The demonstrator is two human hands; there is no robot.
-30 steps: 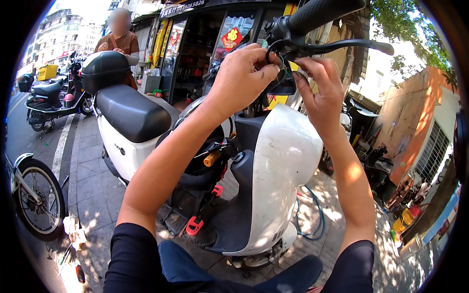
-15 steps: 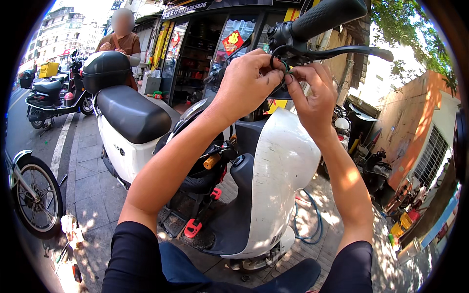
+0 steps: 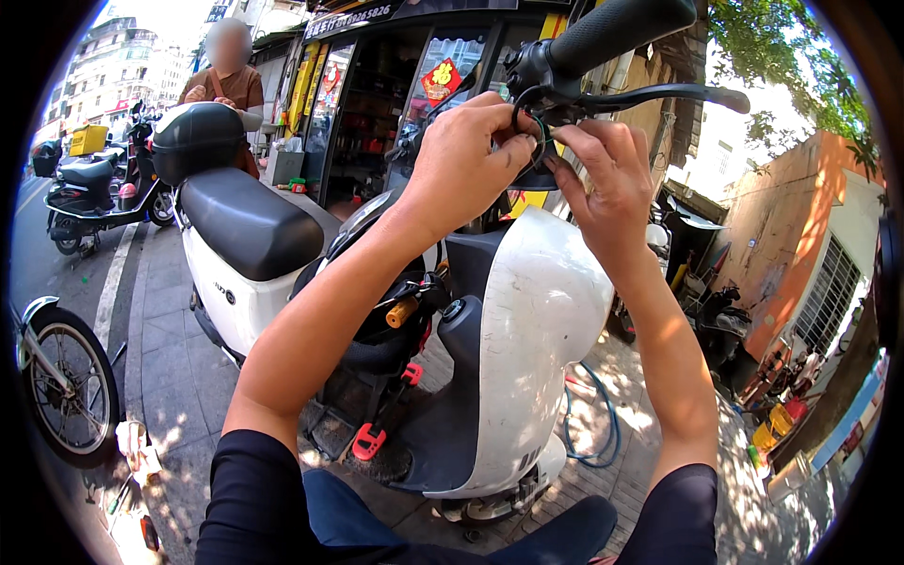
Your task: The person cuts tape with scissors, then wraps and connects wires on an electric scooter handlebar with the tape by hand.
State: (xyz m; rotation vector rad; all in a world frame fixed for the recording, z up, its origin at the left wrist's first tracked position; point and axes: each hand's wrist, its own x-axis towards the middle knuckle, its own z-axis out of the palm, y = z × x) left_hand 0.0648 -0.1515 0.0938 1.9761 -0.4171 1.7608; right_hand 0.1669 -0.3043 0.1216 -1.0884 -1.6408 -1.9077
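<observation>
My left hand [image 3: 471,165] is raised to the handlebar and pinches a thin wire [image 3: 540,130] between thumb and forefinger. Close by on the right, my right hand [image 3: 607,174] has its thumb and forefinger slightly parted at the same wiring, with nothing visible between the tips. Dark and greenish strands show in the gap between the hands, though their ends are too small to make out. Just above are the black rubber grip [image 3: 617,36] and the black brake lever [image 3: 664,97]. Below my hands stands the scratched white front panel [image 3: 537,330] of the scooter.
A white scooter with a black seat [image 3: 247,221] stands on the left, a person [image 3: 221,80] behind it. A spoked wheel [image 3: 71,386] is at the left edge. Red clips [image 3: 368,441] lie near the footboard. A blue hose [image 3: 612,438] is coiled on the paving.
My right thumb and forefinger have parted and drawn slightly away from the wiring. My left hand keeps its pinch. The whole view has shifted slightly.
</observation>
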